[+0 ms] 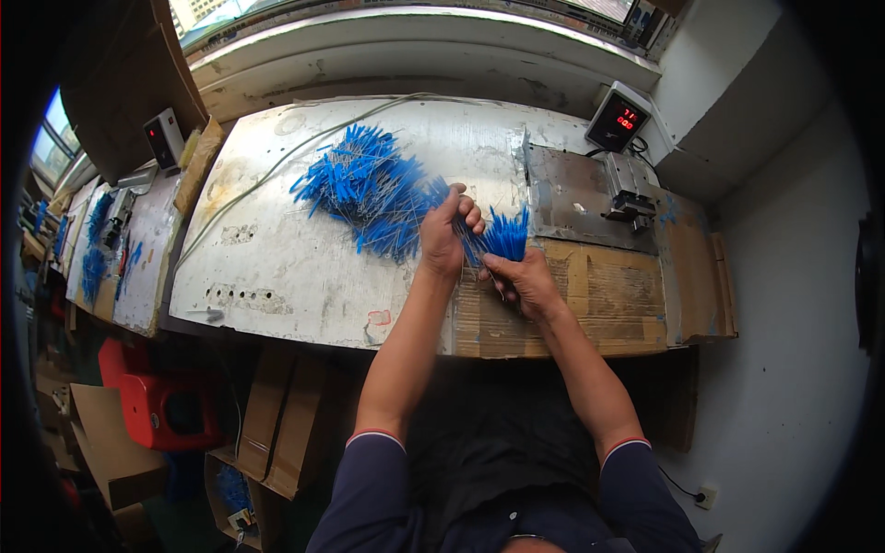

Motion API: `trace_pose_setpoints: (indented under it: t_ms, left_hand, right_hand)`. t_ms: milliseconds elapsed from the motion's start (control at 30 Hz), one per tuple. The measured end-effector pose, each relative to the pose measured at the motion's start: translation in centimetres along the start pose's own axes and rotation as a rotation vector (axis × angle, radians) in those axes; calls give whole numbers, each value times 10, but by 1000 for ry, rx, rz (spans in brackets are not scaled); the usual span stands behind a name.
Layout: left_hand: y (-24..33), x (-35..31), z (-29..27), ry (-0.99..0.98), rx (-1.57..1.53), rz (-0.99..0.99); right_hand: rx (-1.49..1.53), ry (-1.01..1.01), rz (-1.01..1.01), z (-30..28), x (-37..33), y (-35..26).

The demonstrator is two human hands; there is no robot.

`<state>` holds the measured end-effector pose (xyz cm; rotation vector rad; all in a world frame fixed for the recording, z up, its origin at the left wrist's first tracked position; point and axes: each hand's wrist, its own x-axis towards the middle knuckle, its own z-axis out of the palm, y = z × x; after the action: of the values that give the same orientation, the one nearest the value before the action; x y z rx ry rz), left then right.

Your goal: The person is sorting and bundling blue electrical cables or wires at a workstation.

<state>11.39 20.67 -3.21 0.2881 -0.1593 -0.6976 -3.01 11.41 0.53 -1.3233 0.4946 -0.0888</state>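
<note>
Right hand [525, 276]: closed, thumb on the upper side, around the stems of a fan-shaped bundle [508, 235] of thin blue-tipped strands.
Left hand [446, 235]: fingers curled and thumb raised, just beside the bundle, with more strands showing between the two hands; cannot tell the contents of the palm, or the tightness of the curl.
Bundle: near the front of the bench, above the cardboard sheet [627, 290], blue ends fanned outward, away from the body; likely to splay further or shed strands under too light a pinch, and perhaps to bend under too hard a squeeze.
Strand pile [364, 189]: heaped crosswise on the white worktop [304, 276], beyond and to the left of the left hand; likely to snag and drag extras along, because of the tangle.
Strands by the left fingers: blurred, pointing several ways; easily crossed or mixed end for end if pulled without evening up.
Pale cable [277, 169]: curved along the left of the pile; a possible catch for stray strands.
Metal fixture [631, 184]: well apart, to the right, on the metal plate [567, 170]; little risk at present.
</note>
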Motion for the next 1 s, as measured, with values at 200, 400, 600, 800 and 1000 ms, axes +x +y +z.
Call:
trace_pose_setpoints:
  t_ms: [200, 400, 600, 800, 1000]
  left_hand:
    - [4, 1, -4, 77, -17, 61]
    - [19, 8, -20, 82, -61, 102]
    - [36, 1, -6, 144, -60, 216]
    - [8, -13, 23, 154, 707, -38]
    - [-6, -16, 26, 110, 818, -99]
  right_hand:
    - [84, 56, -22, -5, -4, 6]
    - [45, 97, 13, -28, -21, 1]
    - [51, 214, -40, -50, -38, -2]
    - [221, 214, -167, -45, -35, -4]
    - [204, 106, -95, -32, -20, 4]
